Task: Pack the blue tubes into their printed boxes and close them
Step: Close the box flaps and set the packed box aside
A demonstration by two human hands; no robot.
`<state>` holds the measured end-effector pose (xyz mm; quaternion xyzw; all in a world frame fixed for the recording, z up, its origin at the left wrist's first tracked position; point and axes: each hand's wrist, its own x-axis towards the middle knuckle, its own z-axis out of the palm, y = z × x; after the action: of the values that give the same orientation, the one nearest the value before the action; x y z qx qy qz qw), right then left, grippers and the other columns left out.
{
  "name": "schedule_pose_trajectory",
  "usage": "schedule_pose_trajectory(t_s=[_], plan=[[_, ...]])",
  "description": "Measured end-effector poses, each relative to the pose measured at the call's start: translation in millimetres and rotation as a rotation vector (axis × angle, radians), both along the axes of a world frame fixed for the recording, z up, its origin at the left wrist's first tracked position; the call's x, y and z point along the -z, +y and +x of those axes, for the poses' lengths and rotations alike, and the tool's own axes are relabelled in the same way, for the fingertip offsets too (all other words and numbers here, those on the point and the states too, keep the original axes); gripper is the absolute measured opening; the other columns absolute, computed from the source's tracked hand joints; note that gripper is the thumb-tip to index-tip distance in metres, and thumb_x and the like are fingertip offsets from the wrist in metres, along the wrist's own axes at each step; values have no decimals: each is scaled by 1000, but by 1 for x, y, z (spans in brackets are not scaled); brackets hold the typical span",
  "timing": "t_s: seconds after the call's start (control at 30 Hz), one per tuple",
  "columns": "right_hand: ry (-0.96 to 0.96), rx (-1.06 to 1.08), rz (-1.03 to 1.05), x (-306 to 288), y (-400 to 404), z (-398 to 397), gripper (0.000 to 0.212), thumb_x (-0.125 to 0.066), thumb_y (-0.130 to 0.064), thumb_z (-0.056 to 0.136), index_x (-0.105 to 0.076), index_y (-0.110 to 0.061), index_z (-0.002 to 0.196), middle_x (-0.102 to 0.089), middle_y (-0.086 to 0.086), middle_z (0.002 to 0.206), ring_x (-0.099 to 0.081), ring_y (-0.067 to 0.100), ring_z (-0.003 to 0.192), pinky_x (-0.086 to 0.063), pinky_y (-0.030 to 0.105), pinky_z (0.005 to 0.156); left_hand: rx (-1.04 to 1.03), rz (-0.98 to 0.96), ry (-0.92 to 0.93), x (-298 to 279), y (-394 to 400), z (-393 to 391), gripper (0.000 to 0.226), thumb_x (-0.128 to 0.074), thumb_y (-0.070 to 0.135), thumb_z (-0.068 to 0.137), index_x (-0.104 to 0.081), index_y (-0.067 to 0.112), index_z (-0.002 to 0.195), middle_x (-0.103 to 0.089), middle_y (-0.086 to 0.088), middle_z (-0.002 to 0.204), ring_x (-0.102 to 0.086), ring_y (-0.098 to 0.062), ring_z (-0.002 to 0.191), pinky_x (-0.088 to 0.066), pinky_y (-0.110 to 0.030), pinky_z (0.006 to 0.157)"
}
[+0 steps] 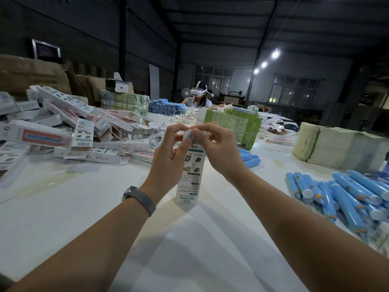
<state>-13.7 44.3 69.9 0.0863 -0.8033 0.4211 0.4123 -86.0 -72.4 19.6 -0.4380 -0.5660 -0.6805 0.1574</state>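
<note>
A broad white work table point(189, 249) fills the room in front of me, and everything else sits on it. Along its left side sprawls a loose heap of white printed cardboard boxes point(63, 127), some showing a blue tube in a pink window, tumbled at all angles. On the right lies a pile of bright blue plastic tubes with white caps point(345, 197), still waiting to be boxed, and behind them a thick stack of pale folded paper sheets point(336, 144); a green-wrapped bundle point(242, 125) stands further back near the middle. Between the two forearms one tall, narrow white box with green print and a barcode point(190, 175) stands upright, its lower end touching the table. The left hand point(168, 163) curls round the upper part of this box, thumb and fingers up at its top edge; the right hand point(221, 152) pinches at the top too, fingertips meeting the left hand's over what looks like the end flap. I cannot see whether a tube is inside. I'd judge the closing is under way, and the risk is plain: with both hands working only at the top, a hard push on the flap could crumple the thin card or tip the box sideways, and a tuck that misses its slot would leave the end gaping.
</note>
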Motion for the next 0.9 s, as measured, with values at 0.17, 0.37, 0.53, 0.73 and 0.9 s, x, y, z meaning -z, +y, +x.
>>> schedule_pose_trajectory(t_s=[0.17, 0.37, 0.53, 0.73, 0.9], plan=[[14, 16, 8, 7, 4, -2, 6, -68, -15, 92, -69, -18, 97, -69, -6, 94, -58, -5, 74, -46, 17, 69, -43, -22, 24, 0, 0, 2, 18, -48, 24, 105, -46, 42, 106, -68, 11, 93, -71, -12, 74, -59, -38, 62], [85, -6, -16, 9, 4, -5, 21, -72, -16, 88, -54, -15, 99, -69, -6, 93, -65, 8, 89, -47, 18, 70, -64, -21, 45, 0, 1, 3, 11, -47, 26, 104, -46, 37, 107, -67, 7, 94, -71, -16, 75, -59, -46, 65], [113, 24, 0, 15, 3, -6, 25, -69, -24, 90, -45, -21, 96, -69, -4, 96, -64, 11, 75, -56, 29, 64, -78, -31, 37, 1, 1, 3, 14, -46, 26, 105, -45, 40, 107, -68, 5, 96, -72, -19, 76, -59, -50, 66], [169, 72, 6, 22, -1, -7, 22, -66, -29, 92, -44, -32, 90, -67, -12, 95, -65, 6, 72, -56, 24, 58, -67, -20, 38, 3, 2, 1, 10, -47, 30, 104, -46, 39, 107, -69, 7, 95, -73, -16, 75, -60, -50, 64], [170, 129, 2, 25, -5, -8, 24, -63, -36, 90, -41, -42, 84, -68, -16, 100, -62, 5, 72, -57, 34, 63, -76, -18, 38, 4, 3, 0, 9, -46, 29, 105, -47, 36, 111, -69, 6, 97, -73, -18, 74, -59, -54, 62]])
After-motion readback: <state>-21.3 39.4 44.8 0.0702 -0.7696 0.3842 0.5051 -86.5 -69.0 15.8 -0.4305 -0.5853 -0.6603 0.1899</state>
